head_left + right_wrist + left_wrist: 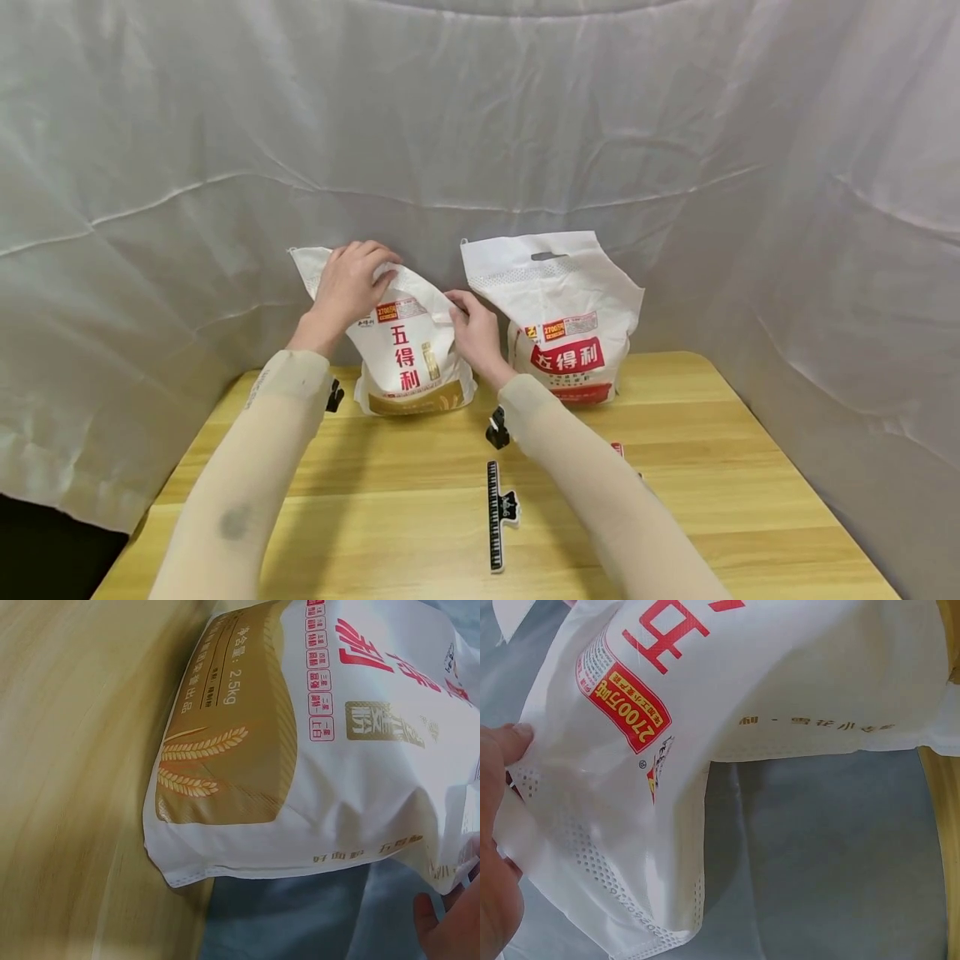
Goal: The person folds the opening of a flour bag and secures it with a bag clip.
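A white flour bag [408, 354] with red characters and a gold base stands at the back of the table. My left hand [352, 279] grips its top edge, with the thumb on the front face in the left wrist view. Thumb and fingers of my right hand [476, 333] pinch the bag's upper right side. The bag's top slopes down toward that hand. In the right wrist view, wheat ears and "2.5kg" show on the bag's gold band [225, 750]; only part of the right hand [454, 926] appears at the edge.
A second flour bag [562, 333] with a handle slot stands close on the right. A piano-key-patterned clip [493, 517] lies on the wooden table [405, 517]. Black clips [497, 428] [334, 396] lie near the first bag. My right sleeve partly hides a small red item [617, 448]. Grey cloth [480, 117] hangs behind.
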A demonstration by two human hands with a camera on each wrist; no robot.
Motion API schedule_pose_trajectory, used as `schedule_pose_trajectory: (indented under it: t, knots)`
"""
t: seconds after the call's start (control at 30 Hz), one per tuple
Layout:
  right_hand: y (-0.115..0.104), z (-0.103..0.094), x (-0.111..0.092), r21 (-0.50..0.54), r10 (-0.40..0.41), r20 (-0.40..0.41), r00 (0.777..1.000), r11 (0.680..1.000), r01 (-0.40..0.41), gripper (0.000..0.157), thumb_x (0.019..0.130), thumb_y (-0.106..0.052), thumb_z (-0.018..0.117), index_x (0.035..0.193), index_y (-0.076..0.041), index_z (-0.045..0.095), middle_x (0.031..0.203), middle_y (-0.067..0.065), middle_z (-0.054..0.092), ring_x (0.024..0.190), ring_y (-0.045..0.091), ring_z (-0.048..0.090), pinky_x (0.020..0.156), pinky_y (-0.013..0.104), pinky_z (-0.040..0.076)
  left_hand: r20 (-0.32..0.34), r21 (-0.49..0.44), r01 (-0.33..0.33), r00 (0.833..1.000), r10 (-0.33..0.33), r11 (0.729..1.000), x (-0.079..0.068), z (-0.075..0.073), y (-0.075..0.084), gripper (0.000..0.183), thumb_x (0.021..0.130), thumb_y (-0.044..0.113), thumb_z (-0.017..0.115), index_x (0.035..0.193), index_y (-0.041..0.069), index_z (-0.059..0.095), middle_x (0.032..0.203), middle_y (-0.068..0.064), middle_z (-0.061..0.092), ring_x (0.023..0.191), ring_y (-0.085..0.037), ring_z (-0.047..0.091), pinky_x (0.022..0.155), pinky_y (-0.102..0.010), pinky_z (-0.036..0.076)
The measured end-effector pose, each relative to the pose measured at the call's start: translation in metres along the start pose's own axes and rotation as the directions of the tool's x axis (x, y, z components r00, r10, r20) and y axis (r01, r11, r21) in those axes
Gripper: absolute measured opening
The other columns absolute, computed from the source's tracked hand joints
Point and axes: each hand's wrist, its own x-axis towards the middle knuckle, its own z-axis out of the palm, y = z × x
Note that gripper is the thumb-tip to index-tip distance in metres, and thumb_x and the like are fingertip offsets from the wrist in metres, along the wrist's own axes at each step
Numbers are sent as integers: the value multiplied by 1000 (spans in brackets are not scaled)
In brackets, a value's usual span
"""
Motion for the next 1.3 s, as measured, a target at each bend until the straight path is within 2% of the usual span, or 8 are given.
schedule_pose_trajectory:
  t: [0.17,0.53,0.93,1.3]
  knots:
    - [1,0,2,7,-28,-25,999,1000,28,25,104,-4,60,126,-10,71,119,8,75,108,23,71,94,38,56,-4,-36,35,999,-35,999,5,-2,0,13,95,7,74,108,9,75,113,-9,73,112,-34,62,99,-54,44]
    - [2,-2,1,23,16,13,1000,1000,-17,24,105,-6,60,126,-11,71,113,7,75,103,22,71,91,36,56,10,-81,97,995,-97,992,3,-4,1,9,95,4,74,102,10,75,108,-7,74,106,-31,62,101,-52,40]
    - [6,-4,0,-1,28,6,1000,1000,-28,27,103,-6,62,128,-13,72,111,8,77,100,22,72,89,37,57,11,-94,106,994,-105,990,2,2,0,9,94,4,74,101,11,76,107,-7,74,103,-30,61,98,-51,40]
    - [4,-9,-5,20,36,15,999,999,-36,28,104,-13,64,132,-8,68,130,8,71,119,21,68,101,34,53,0,-99,87,996,-88,991,2,2,2,10,94,2,74,101,9,75,106,-8,74,102,-31,61,99,-52,41]
